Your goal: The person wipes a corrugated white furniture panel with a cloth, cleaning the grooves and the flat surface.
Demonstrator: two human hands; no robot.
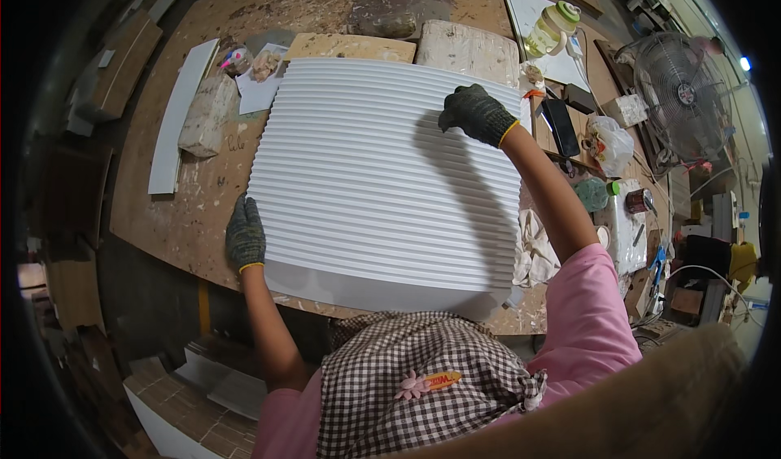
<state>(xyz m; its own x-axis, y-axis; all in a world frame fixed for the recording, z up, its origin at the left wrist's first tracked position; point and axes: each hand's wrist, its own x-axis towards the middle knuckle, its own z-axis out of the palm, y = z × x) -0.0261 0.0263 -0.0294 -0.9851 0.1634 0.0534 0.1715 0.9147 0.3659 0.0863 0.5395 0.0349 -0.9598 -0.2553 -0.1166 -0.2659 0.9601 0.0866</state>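
A large white ribbed panel (358,158) lies flat before me, its ridges running from side to side. Against its lower left edge is my left hand (245,235) in a dark knit glove with a yellow cuff, gripping the side. My right hand (476,114), gloved the same way, is over the panel's upper right part and casts a long shadow on it. Its fingers are curled closed, and whatever they hold, if anything, is hidden. Under the panel's near edge shows a smooth grey-white surface (325,284).
The panel rests on a stained wooden worktable (146,215). Wrapped blocks (468,48) stand beyond it, a white strip (181,125) to the left. On the right are a bottle (553,26), a black phone (560,127), a white rag (535,251) and a fan (682,93).
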